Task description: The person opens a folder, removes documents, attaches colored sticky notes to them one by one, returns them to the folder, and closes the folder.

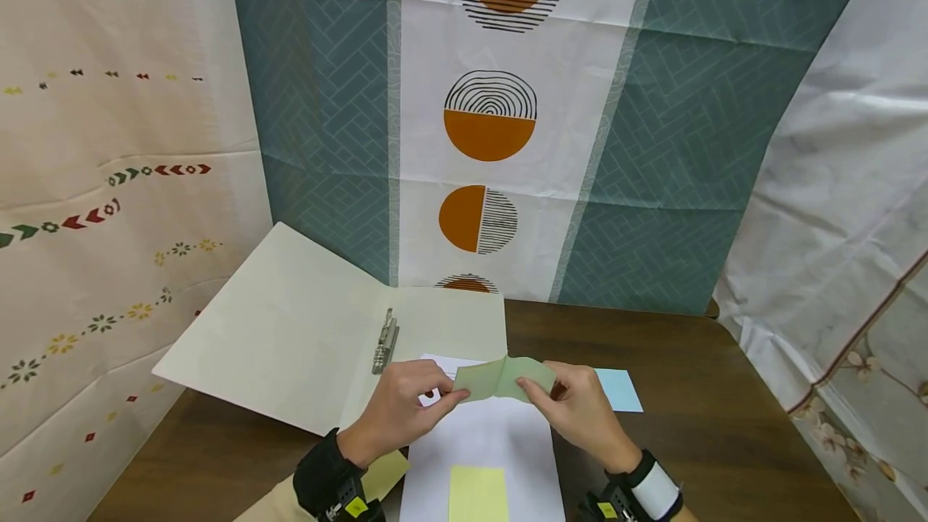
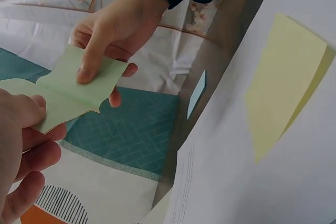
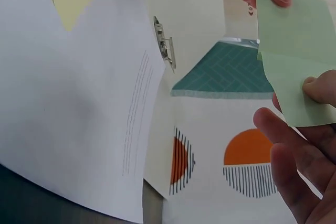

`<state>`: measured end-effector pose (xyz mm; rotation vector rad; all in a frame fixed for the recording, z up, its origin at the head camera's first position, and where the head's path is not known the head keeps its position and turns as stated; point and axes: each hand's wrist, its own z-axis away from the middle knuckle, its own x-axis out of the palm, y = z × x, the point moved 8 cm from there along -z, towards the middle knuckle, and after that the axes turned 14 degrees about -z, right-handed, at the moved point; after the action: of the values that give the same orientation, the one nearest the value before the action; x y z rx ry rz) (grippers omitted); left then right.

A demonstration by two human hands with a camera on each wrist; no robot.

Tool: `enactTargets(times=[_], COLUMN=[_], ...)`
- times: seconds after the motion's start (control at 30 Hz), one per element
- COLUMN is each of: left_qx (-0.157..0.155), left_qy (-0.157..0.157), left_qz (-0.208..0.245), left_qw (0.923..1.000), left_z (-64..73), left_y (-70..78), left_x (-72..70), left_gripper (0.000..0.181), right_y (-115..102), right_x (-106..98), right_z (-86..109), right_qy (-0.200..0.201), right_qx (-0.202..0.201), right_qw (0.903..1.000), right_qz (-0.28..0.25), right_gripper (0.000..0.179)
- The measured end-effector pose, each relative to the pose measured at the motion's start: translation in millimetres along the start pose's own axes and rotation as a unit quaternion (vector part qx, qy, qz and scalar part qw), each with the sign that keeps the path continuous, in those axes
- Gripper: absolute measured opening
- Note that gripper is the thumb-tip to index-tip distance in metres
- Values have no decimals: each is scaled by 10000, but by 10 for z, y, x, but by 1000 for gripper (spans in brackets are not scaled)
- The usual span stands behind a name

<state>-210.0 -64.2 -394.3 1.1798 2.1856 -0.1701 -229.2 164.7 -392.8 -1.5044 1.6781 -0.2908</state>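
Note:
Between both hands a creased light-green sticky note (image 1: 500, 379) is held up over a white sheet of paper (image 1: 482, 441). Its left end is pinched by the left hand (image 1: 406, 405), thumb on the near face and fingers behind. On the other end, the right hand (image 1: 580, 409) grips it with the thumb in front, as the left wrist view also shows. A crease runs across the middle of the green note (image 3: 294, 51). Below the hands, a yellow sticky note (image 1: 478, 494) lies on the white sheet, one edge lifting in the left wrist view.
An open cream binder (image 1: 290, 329) with a metal clip (image 1: 386, 342) spreads across the table's left and back. A light-blue note (image 1: 619, 390) lies right of the sheet on the brown table (image 1: 696, 417). More yellow paper (image 1: 386, 474) shows beneath the left wrist. Patterned cloths hang behind.

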Motion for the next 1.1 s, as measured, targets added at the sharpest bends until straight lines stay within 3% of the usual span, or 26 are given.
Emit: enactTargets(times=[0.1, 0.23, 0.47, 0.6, 0.73, 0.87, 1.03, 1.1], left_qx=[-60, -103, -165, -90, -383, -694, -749, -726], left_qy=[-20, -54, 167, 32, -496, -1100, -1649, -2038], left_qz=[39, 20, 114, 258, 537, 888, 1121, 1221], left_qw=[10000, 9999, 9997, 9996, 9966, 9875, 9771, 9686], left_z=[9, 44, 82, 60, 98, 166, 214, 239], left_y=[-35, -82, -188, -205, -288, -381, -410, -409], left_x=[-24, -61, -219, -238, -245, -259, -285, -290], left_gripper=[22, 22, 28, 27, 24, 24, 24, 22], right_y=[9, 35, 84, 107, 115, 110, 87, 88], right_x=[-31, -80, -215, -213, -204, -251, -277, -272], right_z=[-4, 1, 29, 42, 72, 104, 127, 131], right_qy=[49, 114, 309, 234, 237, 339, 372, 362], right_qx=[6, 23, 164, 243, 272, 245, 283, 327], right_qw=[10000, 9998, 9989, 9991, 9990, 9987, 9987, 9987], right_qz=[36, 166, 304, 249, 273, 298, 194, 174], right_gripper=[29, 21, 20, 17, 19, 20, 15, 13])
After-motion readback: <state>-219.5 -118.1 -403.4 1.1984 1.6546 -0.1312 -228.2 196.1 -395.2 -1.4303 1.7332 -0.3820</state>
